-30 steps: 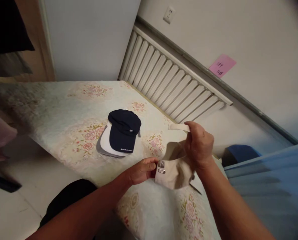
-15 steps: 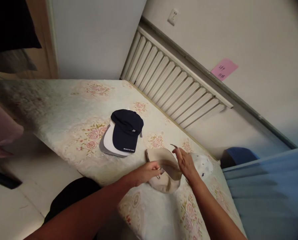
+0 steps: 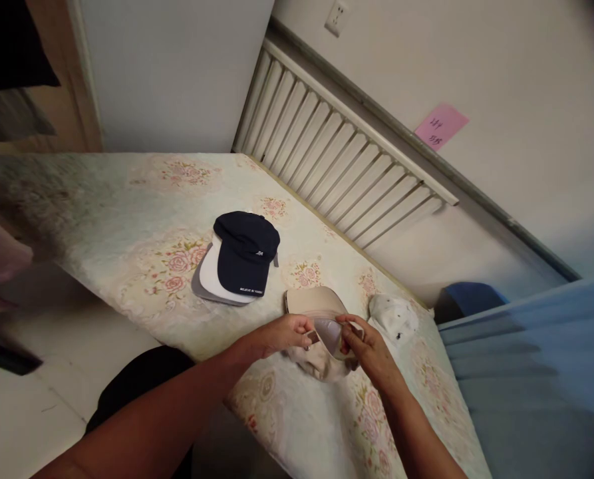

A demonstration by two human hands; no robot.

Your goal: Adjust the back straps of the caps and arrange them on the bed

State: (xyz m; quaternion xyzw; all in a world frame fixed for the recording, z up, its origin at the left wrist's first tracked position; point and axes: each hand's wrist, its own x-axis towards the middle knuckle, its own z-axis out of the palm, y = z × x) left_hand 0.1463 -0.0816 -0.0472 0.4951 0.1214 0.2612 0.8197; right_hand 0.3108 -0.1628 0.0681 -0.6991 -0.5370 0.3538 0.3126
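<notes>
A beige cap (image 3: 312, 307) lies upside down on the flowered cloth of the table (image 3: 127, 219), its brim pointing away from me. My left hand (image 3: 285, 332) pinches the cap's back strap by the metal buckle. My right hand (image 3: 364, 342) pinches the strap's other end, close beside the left. To the left, a navy cap (image 3: 244, 251) tops a stack of a white and a grey cap. A white cap (image 3: 394, 315) with dark dots lies just right of my hands.
A white radiator (image 3: 336, 159) runs along the wall behind the table, with a socket (image 3: 335, 18) above and a pink note (image 3: 441, 125) on the wall. A blue bin (image 3: 463, 297) stands beyond the table's far corner. Blue fabric (image 3: 536, 379) fills the right.
The beige cap came down from the air onto the table. My right hand let go of the strap it held up and now pinches it at the cap's back opening.
</notes>
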